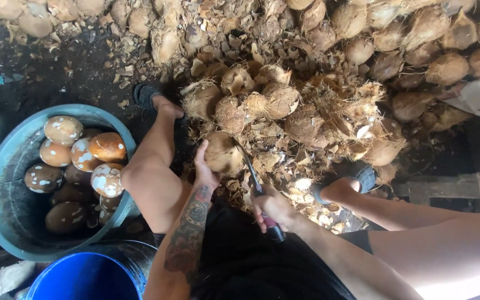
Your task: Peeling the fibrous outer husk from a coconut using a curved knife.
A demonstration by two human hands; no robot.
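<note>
Plainly the left hand [204, 166] cups the coconut [222, 153]; the right hand [273, 208] clamps the blade [249, 164] touching it; a slip on husk could cut those fingers.

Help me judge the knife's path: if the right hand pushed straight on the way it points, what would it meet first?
Probably the coconut held by the left hand; the right hand aims its knife at it, though depth is unclear.

Tub [6, 166] of peeled coconuts [79, 161] left, husk heap [306, 111] ahead, bucket [84, 278] nearest.
</note>
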